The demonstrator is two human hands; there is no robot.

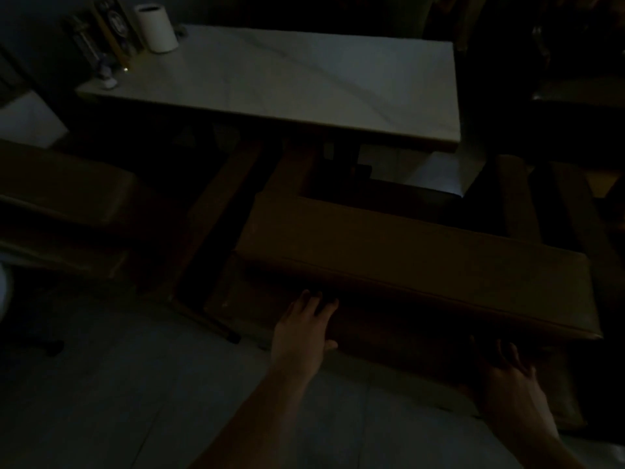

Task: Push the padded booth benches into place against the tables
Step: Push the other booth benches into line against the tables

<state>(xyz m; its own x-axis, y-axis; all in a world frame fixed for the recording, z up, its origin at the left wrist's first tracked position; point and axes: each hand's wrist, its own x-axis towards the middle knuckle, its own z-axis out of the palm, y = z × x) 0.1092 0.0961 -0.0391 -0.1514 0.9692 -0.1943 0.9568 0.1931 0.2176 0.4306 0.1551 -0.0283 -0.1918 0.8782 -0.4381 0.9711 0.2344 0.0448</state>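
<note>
The room is very dark. A brown padded booth bench [416, 255] stands slanted in front of me, its top cushion running from centre to lower right. Beyond it is a pale marble-look table [304, 82]. My left hand [304, 330] lies flat with fingers spread against the bench's near side, below the cushion edge. At the bench's right end, my right hand [507, 370] reaches under the cushion's lower edge, its fingertips hidden in shadow. A gap of dark floor separates bench and table.
A second padded bench [67, 191] stands at the left. A white cylinder [157, 27], a menu stand [113, 25] and a small bottle [106, 74] sit at the table's far left corner. Wooden frame legs [209, 225] run between the benches. Pale tiled floor [101, 401] lies below.
</note>
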